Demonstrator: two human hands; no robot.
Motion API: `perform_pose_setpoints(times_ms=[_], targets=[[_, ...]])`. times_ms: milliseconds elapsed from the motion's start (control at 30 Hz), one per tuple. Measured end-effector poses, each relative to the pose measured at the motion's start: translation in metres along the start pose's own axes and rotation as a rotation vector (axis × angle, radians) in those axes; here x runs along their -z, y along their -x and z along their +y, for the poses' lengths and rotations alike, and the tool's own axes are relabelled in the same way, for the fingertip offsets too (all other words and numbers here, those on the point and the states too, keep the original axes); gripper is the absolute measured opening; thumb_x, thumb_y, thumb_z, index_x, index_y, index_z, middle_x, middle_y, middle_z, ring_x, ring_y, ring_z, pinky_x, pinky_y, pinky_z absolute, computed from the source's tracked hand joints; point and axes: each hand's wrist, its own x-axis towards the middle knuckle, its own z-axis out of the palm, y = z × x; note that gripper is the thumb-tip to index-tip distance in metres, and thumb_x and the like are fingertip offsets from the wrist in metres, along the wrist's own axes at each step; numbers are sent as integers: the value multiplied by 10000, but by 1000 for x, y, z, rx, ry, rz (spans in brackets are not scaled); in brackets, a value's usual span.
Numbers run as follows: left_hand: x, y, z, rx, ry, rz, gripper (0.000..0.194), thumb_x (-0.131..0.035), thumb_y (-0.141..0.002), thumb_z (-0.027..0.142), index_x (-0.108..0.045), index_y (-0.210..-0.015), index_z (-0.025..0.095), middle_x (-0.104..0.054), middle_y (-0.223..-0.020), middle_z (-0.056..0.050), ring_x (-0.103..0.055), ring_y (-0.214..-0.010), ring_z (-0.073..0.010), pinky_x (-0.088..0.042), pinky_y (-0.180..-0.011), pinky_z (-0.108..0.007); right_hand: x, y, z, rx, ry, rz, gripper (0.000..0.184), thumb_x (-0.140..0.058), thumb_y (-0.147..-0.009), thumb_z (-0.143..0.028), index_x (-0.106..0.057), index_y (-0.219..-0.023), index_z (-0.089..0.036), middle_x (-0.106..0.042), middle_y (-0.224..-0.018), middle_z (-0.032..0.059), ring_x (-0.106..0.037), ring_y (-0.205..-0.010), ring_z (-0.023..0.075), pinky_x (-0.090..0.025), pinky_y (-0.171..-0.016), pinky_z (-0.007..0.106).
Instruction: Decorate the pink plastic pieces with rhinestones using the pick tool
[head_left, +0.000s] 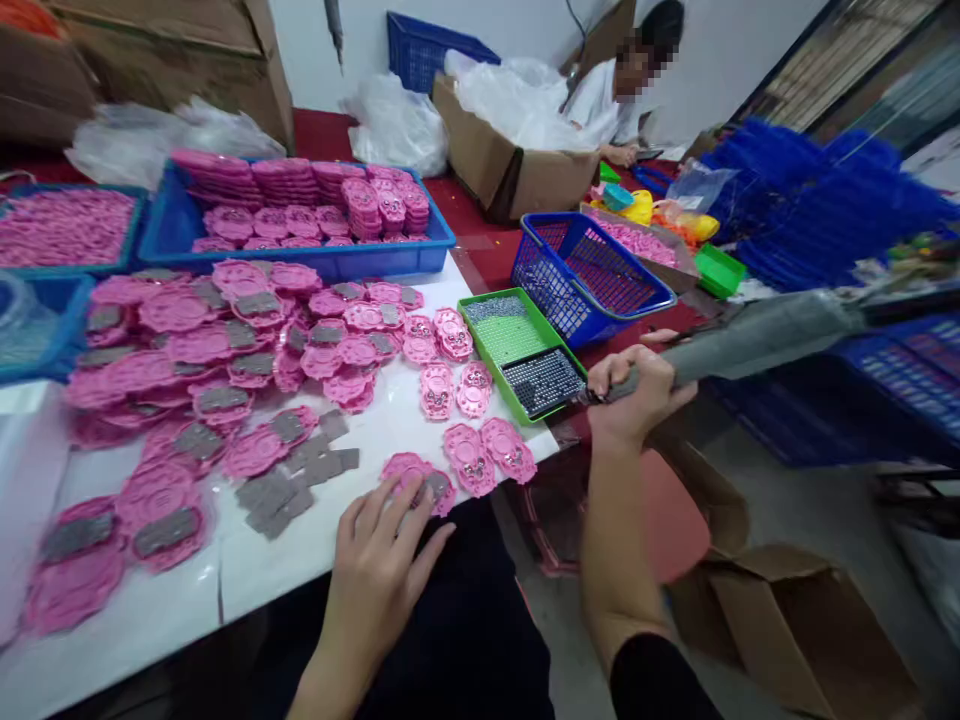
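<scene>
My left hand (386,560) lies with outstretched fingers over the near part of a pink plastic case (409,465), thumb apart at the table's front edge. A grey square piece shows on that case beside the fingertips. My right hand (634,390) is wrapped around a grey electric screwdriver (735,340), which slants down to the left. Its tip reaches the black screw tray (544,382), where small screws sit in rows; exact contact cannot be made out. That tray lies inside a green tray (514,400). Several opened pink cases (472,460) with small metal parts lie between my hands.
Piled pink cases (172,345) with grey pieces cover the table's left. Loose grey squares (277,500) lie in front. Behind stand a blue bin (330,263) of stacked pink parts and a blue basket (592,270). A person (607,95) sits at the far side.
</scene>
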Motion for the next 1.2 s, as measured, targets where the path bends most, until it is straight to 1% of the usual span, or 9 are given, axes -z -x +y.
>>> perform_pose_setpoints(times_ms=[200,367,533,600,700,767,933,1033,1200], targets=[[-5,-3,4,16,-87,-5,308,-742,-933,236,-706,-1224,139,-737,-1132,-138,-627,-1071,-334,-437,-910,-437,-3,2,16,-41,56,-141,194,-621,-716,-246,-545,-894,-244,-424,-450,-141,-368,-295,82,-280,-318,206],[3,-4,8,-7,-115,-56,328,-653,-977,145,-664,-1304,131,-713,-1100,-136,-627,-993,-288,-415,-853,-414,-5,9,20,-73,52,-172,143,-611,-723,-256,-548,-849,-235,-433,-440,-131,-380,-283,82,-273,-304,213],[11,1,4,-6,-92,-90,341,-624,-985,122,-647,-1324,150,-703,-1066,-131,-635,-958,-281,-437,-814,-410,-5,16,22,-70,71,-220,103,-603,-755,-261,-537,-828,-229,-423,-466,-129,-392,-295,72,-285,-314,213],[9,2,1,11,-72,-57,347,-657,-961,109,-654,-1303,168,-698,-1149,-145,-641,-1017,-304,-471,-859,-441,-5,17,23,-80,71,-237,125,-611,-775,-290,-543,-858,-228,-421,-475,-132,-384,-298,70,-288,-321,215],[3,2,-4,19,18,-25,349,-688,-938,104,-647,-1281,157,-620,-1375,-192,-588,-1267,-370,-502,-1000,-507,-5,19,23,-88,66,-250,133,-602,-782,-291,-548,-885,-228,-417,-479,-135,-381,-296,71,-288,-323,216],[-2,1,-6,33,102,-37,361,-685,-945,111,-630,-1300,150,-586,-1430,-196,-535,-1371,-369,-513,-1059,-504,-7,19,23,-91,48,-251,121,-593,-776,-264,-553,-883,-227,-423,-480,-132,-388,-296,73,-291,-318,217],[-8,-1,-6,114,196,-29,381,-667,-972,152,-603,-1345,191,-657,-1341,-136,-617,-1292,-308,-543,-1072,-494,-9,20,26,-91,50,-261,68,-595,-763,-242,-529,-760,-227,-424,-466,-121,-385,-294,67,-295,-310,215],[-7,-3,-6,147,224,-28,419,-678,-972,184,-584,-1380,196,-681,-1309,-125,-651,-1236,-292,-554,-1063,-482,-8,20,29,-97,69,-271,172,-603,-773,-256,-464,-675,-233,-411,-464,-115,-374,-298,57,-286,-313,212],[-4,-2,-11,144,265,-55,457,-684,-973,201,-566,-1415,211,-687,-1309,-117,-654,-1225,-277,-559,-1050,-464,-8,24,29,-84,111,-301,121,-628,-785,-302,-553,-844,-228,-430,-478,-129,-391,-299,69,-300,-320,217]])
